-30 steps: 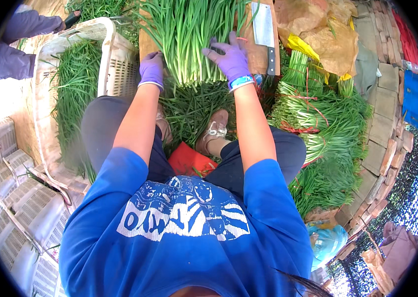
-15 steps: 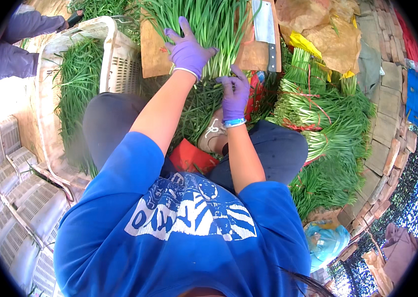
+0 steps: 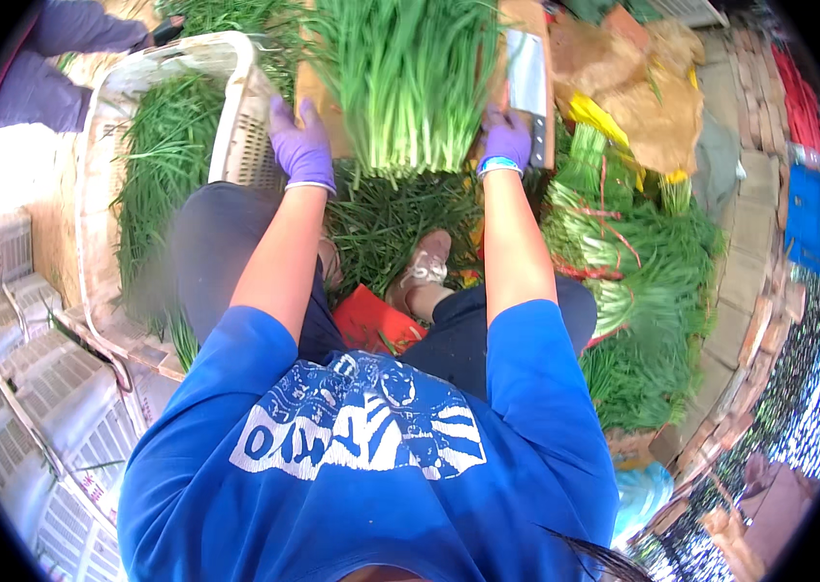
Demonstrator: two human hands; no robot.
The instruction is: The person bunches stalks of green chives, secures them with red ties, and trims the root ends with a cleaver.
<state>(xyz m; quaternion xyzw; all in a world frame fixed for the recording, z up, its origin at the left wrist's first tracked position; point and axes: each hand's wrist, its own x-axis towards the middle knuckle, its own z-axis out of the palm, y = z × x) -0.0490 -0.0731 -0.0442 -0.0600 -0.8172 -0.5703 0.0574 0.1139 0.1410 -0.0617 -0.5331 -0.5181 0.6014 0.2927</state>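
Observation:
A wide bunch of garlic chives [image 3: 410, 107] lies on a wooden board [image 3: 524, 15], its pale stem ends toward me. My left hand [image 3: 301, 147], in a purple glove, is open at the board's left side, fingers spread and apart from the bunch. At the bunch's right side is my right hand [image 3: 507, 141], gloved too, thumb and fingers apart, with nothing visible in it. Just right of that hand lies a cleaver [image 3: 526, 73], its broad blade pointing away and its dark riveted handle toward me.
Loose chives fill a white plastic crate [image 3: 235, 112] on the left. Tied chive bundles [image 3: 614, 252] are stacked at the right, beside brown paper [image 3: 623, 58]. Loose leaves [image 3: 381, 218] cover the ground between my feet, near a red piece [image 3: 376, 320]. Another person [image 3: 51, 78] is at far left.
My left hand has come off the chives and moved left and nearer. My right hand has moved right and farther out, beside the cleaver handle. The chive stems now lie more evenly side by side.

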